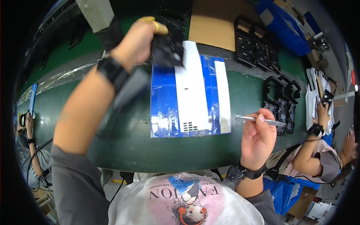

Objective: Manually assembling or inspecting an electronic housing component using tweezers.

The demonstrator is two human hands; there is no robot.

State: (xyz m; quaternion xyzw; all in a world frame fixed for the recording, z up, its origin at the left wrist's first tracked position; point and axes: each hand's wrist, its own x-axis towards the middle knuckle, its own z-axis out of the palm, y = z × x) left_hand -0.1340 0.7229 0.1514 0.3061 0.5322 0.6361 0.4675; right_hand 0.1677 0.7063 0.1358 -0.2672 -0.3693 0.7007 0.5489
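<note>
My left hand (140, 39), with yellow covers on its fingertips, is stretched to the far side of the bench. It grips the left edge of a black plastic frame (168, 50), which is smeared by motion. Below that frame lies a blue board (163, 101) wrapped in clear film. A white sheet (191, 90) with several small black pieces (190, 126) near its lower end rests on the board, and a narrow white strip (223, 93) runs along the right side. My right hand (258, 140) is closed around silver tweezers (275, 122), their tips pointing left toward the board.
Several black frames (279, 103) stand right of my right hand, and more black frames (257, 45) lie behind them near brown cardboard (212, 26). A blue bin (283, 26) is at the far right. A grey post (99, 18) rises back left. Other people sit at both sides.
</note>
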